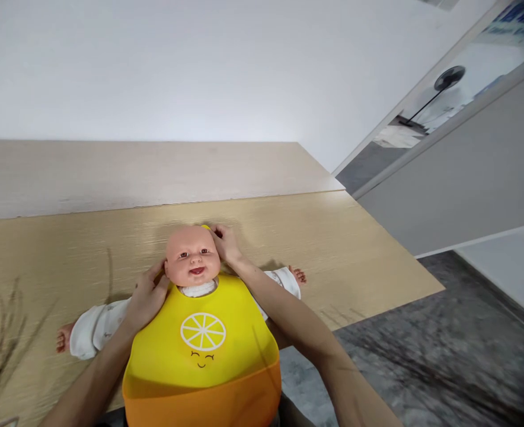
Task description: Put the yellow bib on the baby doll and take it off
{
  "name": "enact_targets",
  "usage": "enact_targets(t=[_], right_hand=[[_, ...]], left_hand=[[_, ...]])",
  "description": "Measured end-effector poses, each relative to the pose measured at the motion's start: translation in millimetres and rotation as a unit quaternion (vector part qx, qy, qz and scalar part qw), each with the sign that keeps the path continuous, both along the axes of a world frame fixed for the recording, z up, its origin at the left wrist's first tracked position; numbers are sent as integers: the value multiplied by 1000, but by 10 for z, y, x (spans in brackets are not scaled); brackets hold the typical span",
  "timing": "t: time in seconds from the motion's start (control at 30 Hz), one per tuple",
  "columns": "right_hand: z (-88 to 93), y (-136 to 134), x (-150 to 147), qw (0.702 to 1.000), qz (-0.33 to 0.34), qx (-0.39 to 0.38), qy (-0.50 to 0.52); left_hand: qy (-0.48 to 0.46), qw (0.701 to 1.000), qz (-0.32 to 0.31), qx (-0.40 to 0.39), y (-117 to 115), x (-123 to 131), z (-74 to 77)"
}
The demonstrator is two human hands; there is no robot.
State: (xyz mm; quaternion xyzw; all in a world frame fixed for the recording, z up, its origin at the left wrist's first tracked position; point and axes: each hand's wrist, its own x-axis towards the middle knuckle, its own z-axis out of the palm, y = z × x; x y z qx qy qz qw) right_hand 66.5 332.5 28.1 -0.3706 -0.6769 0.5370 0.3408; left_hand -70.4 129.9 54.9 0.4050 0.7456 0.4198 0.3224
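Touching doll (191, 252), wood-grain tabletop (355, 255), white wall (155, 71)

The bib (208, 376) is cut off by the bottom edge, and the torso of the doll (191, 261) is covered by it. Some fingertips of the left hand (147, 298) are hidden. Blue lettering (520, 12), upper right, is blurred.

I'm viewing some indoor room, possibly an office: a wood-toned bench (355, 255) is stretching beneath the left hand (147, 298) and right hand (227, 242), a white wall (177, 71) is rising beyond them, and a standing fan (449, 78) and grey floor (404, 338) are showing to their right.
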Motion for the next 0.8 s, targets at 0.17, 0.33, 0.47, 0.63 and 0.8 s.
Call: enact_targets(t=[0.17, 0.33, 0.47, 0.63, 0.8], right_hand=[[-3, 5, -9, 1000, -10, -1, -5], [12, 3, -13, 1000, -14, -16, -8], [-6, -7, -11, 1000, -17, -12, 0], [7, 18, 1, 999, -20, -20, -20], [162, 116, 111, 993, 9, 53, -103]], left_hand=[[4, 1000, 8, -2, 2, 14, 29], [2, 1000, 0, -3, 0, 5, 14], [12, 1000, 8, -8, 3, 2, 11], [46, 999, 14, -15, 11, 2, 50], [98, 993, 63, -30, -37, -35, 119]])
